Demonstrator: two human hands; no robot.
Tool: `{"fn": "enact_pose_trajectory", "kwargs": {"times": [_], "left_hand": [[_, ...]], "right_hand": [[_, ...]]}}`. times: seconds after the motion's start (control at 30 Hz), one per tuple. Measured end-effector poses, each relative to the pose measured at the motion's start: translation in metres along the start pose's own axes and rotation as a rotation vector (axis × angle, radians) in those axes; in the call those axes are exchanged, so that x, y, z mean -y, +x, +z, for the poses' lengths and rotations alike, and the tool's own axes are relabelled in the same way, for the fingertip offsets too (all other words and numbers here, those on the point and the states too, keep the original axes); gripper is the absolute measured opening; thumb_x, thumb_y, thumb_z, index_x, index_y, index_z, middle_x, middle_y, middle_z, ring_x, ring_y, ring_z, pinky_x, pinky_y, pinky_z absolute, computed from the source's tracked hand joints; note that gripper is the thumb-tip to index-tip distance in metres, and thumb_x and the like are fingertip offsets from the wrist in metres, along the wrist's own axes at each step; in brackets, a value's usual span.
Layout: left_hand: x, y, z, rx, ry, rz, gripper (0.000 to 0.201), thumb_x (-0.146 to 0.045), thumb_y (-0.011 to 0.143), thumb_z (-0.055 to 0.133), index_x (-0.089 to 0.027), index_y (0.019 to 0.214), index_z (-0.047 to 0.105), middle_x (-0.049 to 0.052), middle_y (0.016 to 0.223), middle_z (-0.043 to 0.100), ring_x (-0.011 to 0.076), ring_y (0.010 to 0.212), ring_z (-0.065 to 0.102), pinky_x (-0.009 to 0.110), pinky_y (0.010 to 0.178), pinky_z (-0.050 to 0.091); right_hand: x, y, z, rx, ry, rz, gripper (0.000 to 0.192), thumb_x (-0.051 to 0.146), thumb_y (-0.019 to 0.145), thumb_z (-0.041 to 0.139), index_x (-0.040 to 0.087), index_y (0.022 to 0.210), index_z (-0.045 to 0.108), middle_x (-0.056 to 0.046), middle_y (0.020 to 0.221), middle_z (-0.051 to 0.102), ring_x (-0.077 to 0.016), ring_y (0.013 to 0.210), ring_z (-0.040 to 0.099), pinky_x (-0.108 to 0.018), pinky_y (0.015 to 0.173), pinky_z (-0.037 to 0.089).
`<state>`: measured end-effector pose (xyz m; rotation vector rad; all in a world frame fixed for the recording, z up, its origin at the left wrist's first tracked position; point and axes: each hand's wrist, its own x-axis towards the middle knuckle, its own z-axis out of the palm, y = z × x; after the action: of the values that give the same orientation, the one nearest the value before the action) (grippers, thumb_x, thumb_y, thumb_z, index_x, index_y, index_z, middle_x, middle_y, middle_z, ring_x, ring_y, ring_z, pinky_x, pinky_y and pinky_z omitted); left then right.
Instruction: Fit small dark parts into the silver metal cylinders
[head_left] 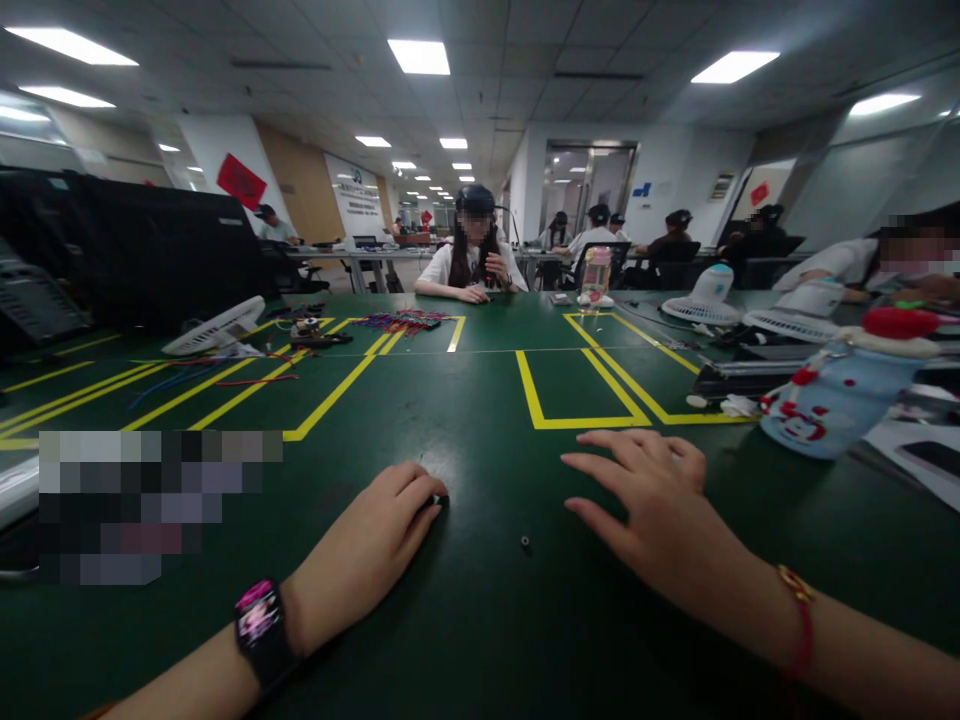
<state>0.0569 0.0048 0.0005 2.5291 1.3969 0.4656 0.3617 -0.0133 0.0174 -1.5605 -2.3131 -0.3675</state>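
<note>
My left hand (382,525) rests low on the green table (480,630), its fingers curled together and pointing right. A small dark bit shows between its thumb and fingertips, too hidden to name. To the right, my right hand (645,490) hovers over the table with fingers spread and nothing in them. A tiny dark ring-shaped piece with a light centre, like a small nut (525,541), lies on the table between my hands, touched by neither.
Yellow tape lines (592,423) mark the table. A light-blue cup (832,390) with a red top stands at right, near white fans (701,300). Coloured wires (397,320) lie at far left-centre. A person (472,255) sits opposite. A black case (142,250) stands left.
</note>
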Motion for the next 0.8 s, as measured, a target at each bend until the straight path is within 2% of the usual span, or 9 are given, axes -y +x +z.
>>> {"fn": "enact_pose_trajectory", "kwargs": {"times": [0.1, 0.23, 0.33, 0.47, 0.53, 0.63, 0.7, 0.8], "left_hand": [[-0.001, -0.001, -0.001, -0.002, 0.006, 0.007, 0.020, -0.023, 0.095, 0.038, -0.026, 0.107, 0.054, 0.004, 0.107, 0.053, 0.0213, 0.096, 0.052, 0.038, 0.084, 0.044], [0.001, -0.001, 0.001, 0.006, 0.003, 0.003, 0.020, -0.025, 0.095, 0.039, -0.027, 0.108, 0.054, 0.004, 0.108, 0.053, 0.0215, 0.096, 0.052, 0.038, 0.083, 0.045], [0.004, -0.001, 0.002, 0.001, 0.004, -0.003, 0.021, -0.026, 0.096, 0.038, -0.027, 0.110, 0.054, 0.004, 0.109, 0.053, 0.0216, 0.097, 0.052, 0.038, 0.084, 0.045], [0.005, -0.002, 0.003, 0.000, 0.006, -0.001, 0.023, -0.026, 0.096, 0.038, -0.028, 0.113, 0.053, 0.004, 0.110, 0.053, 0.0216, 0.097, 0.052, 0.038, 0.084, 0.045], [0.005, -0.003, 0.003, -0.003, 0.004, 0.003, 0.023, -0.027, 0.095, 0.039, -0.028, 0.114, 0.053, 0.004, 0.110, 0.054, 0.0216, 0.097, 0.052, 0.038, 0.084, 0.046], [0.004, -0.002, 0.003, -0.010, 0.004, 0.003, 0.023, -0.027, 0.095, 0.039, -0.027, 0.112, 0.054, 0.004, 0.109, 0.054, 0.0219, 0.097, 0.053, 0.037, 0.083, 0.046], [0.004, -0.001, 0.004, -0.013, 0.003, 0.005, 0.023, -0.027, 0.095, 0.039, -0.027, 0.112, 0.055, 0.004, 0.109, 0.054, 0.0221, 0.097, 0.053, 0.038, 0.083, 0.046], [0.003, 0.000, 0.004, -0.019, -0.005, 0.014, 0.024, -0.026, 0.095, 0.038, -0.027, 0.112, 0.055, 0.005, 0.108, 0.055, 0.0222, 0.095, 0.054, 0.038, 0.083, 0.046]], "right_hand": [[-0.021, 0.007, 0.014, 0.017, -0.002, 0.107, 0.037, 0.046, 0.087, 0.043, 0.036, 0.120, 0.055, -0.004, 0.131, 0.050, -0.0345, 0.115, 0.043, -0.061, 0.088, 0.029], [-0.063, 0.002, 0.034, 0.124, 0.176, 0.142, 0.036, 0.042, 0.088, 0.041, 0.031, 0.120, 0.053, -0.004, 0.115, 0.059, -0.0232, 0.102, 0.054, -0.044, 0.085, 0.042], [-0.083, -0.005, 0.040, 0.066, 0.186, 0.227, 0.035, 0.043, 0.087, 0.044, 0.024, 0.115, 0.053, -0.006, 0.110, 0.060, -0.0200, 0.098, 0.056, -0.037, 0.087, 0.044], [-0.119, -0.025, 0.031, -0.074, 0.155, 0.461, 0.046, 0.049, 0.085, 0.042, 0.014, 0.115, 0.046, -0.014, 0.106, 0.058, -0.0230, 0.093, 0.058, -0.037, 0.082, 0.047], [-0.144, -0.040, 0.023, -0.129, 0.115, 0.597, 0.050, 0.053, 0.083, 0.041, 0.012, 0.113, 0.045, -0.016, 0.100, 0.057, -0.0259, 0.084, 0.060, -0.039, 0.073, 0.049], [-0.182, -0.067, 0.010, -0.146, 0.072, 0.749, 0.053, 0.059, 0.080, 0.040, 0.014, 0.104, 0.049, -0.017, 0.091, 0.058, -0.0284, 0.073, 0.059, -0.040, 0.059, 0.047], [-0.204, -0.083, 0.000, -0.123, 0.034, 0.754, 0.054, 0.063, 0.077, 0.045, 0.017, 0.105, 0.050, -0.017, 0.097, 0.059, -0.0293, 0.079, 0.060, -0.039, 0.061, 0.048], [-0.234, -0.096, -0.012, -0.031, -0.094, 0.567, 0.056, 0.065, 0.069, 0.055, 0.022, 0.104, 0.057, -0.012, 0.104, 0.061, -0.0296, 0.089, 0.060, -0.043, 0.077, 0.047]]}}
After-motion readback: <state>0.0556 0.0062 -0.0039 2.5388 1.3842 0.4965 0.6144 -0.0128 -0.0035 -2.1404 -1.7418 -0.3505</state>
